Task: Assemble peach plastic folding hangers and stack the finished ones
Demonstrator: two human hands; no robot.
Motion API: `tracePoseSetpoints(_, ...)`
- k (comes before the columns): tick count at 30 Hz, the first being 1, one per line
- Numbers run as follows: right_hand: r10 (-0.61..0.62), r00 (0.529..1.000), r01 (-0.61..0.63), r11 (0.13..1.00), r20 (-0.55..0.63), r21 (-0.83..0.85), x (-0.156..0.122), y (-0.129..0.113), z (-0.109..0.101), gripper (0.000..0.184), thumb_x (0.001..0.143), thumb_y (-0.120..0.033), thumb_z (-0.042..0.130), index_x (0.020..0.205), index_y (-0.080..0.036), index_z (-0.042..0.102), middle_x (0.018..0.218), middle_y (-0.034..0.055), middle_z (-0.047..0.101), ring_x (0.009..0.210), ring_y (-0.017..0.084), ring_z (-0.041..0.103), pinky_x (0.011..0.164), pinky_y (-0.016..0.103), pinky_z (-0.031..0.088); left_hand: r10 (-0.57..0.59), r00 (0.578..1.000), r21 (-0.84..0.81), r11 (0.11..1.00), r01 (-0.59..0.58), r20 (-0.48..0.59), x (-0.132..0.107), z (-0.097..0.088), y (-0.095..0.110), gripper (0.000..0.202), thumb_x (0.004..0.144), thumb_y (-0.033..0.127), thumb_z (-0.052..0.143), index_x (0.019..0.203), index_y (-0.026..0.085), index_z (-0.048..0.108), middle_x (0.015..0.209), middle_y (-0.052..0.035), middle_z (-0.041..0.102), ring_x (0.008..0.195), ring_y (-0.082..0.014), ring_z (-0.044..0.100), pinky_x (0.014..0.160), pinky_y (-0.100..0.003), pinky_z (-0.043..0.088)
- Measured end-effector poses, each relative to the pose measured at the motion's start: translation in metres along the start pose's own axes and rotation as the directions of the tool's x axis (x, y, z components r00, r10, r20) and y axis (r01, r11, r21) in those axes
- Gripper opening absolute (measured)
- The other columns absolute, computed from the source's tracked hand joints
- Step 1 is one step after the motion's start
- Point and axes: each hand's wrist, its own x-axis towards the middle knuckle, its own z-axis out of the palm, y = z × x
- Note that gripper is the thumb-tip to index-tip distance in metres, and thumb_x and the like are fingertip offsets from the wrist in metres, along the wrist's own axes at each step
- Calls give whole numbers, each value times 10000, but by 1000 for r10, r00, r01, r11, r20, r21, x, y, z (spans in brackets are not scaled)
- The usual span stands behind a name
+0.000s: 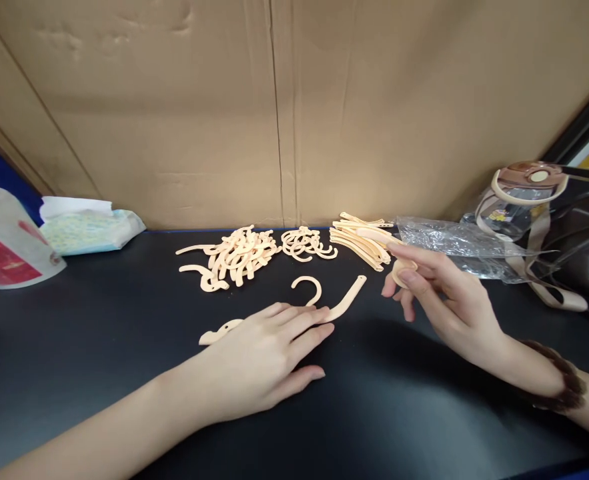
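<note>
My left hand (267, 350) lies palm down, its fingers stretched flat over beige plastic hanger parts on the black table. From under it show a hook (317, 288), a curved arm piece (351, 295) at the right and a notched arm end (219, 332) at the left. The hand hides where these parts meet. To the right, my right hand (447, 303) is raised above the table, thumb and finger pinching a small rounded beige plastic piece (403, 272). Part of that piece is covered by the fingers.
Behind the hands sit a pile of notched hanger arms (239, 257), a cluster of hooks (301, 241) and a stack of straighter arms (359, 241). Clear plastic bags (444, 237) and a strapped bottle (519, 200) stand right; a tissue pack (91, 227) lies left. Cardboard (174, 120) closes the back.
</note>
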Motion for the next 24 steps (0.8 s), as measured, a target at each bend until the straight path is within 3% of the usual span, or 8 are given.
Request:
tracePoseSetpoints(2,44,999,-44,998,16,49,0,-1,-2,271,1021,-256,420,1208,-334,601,877,-34,669,687,88,643,687,219,505,-9,1000,32,999,9,-5,0,-3,2,306,997,320,444,1182,142,611,1103,-77,696,892,-231,653,790,-360,506)
tracePoseSetpoints(5,125,987,-145,964,102,222,1,-2,-5,385,1039,-354,280,1185,-298,632,1048,6,730,1028,177,666,928,314,481,-41,999,134,990,43,-12,-2,-8,3,295,1006,293,398,1013,151,657,743,-16,657,577,-197,611,556,-340,481)
tracePoseSetpoints(8,186,968,-228,931,166,285,2,-2,-6,413,1024,-363,267,1215,-267,620,1139,30,722,1152,211,620,1018,363,433,-113,993,218,969,115,-22,-4,-6,8,296,997,304,431,1089,121,644,643,18,623,437,-185,581,409,-335,396)
tracePoseSetpoints(11,237,954,-271,945,184,185,4,-2,-4,272,1003,-356,407,1149,-254,613,1071,40,742,1049,200,665,948,335,475,-230,972,324,917,234,-49,-6,0,13,344,911,358,607,1137,100,639,611,25,619,430,-205,608,375,-342,364)
tracePoseSetpoints(15,174,963,-178,984,207,3,7,-3,-1,209,979,-358,485,1104,-228,590,953,43,752,897,183,691,815,293,508,-307,950,321,896,308,-54,-5,4,14,273,869,257,657,1098,107,656,705,-2,661,604,-218,671,444,-334,436)
tracePoseSetpoints(20,-12,960,91,959,280,-269,6,-7,1,202,996,-316,476,996,-223,655,790,-7,725,612,114,623,646,244,452,-362,932,107,927,361,-11,-1,1,19,365,834,83,505,1177,163,601,960,-30,689,838,-227,648,594,-337,516)
tracePoseSetpoints(24,-127,929,230,935,348,-272,4,-7,1,174,987,-273,522,973,-233,691,766,-25,703,626,98,589,654,249,408,-390,920,-85,917,391,28,0,-3,23,440,757,71,459,1172,159,574,950,-31,643,865,-224,607,627,-336,506)
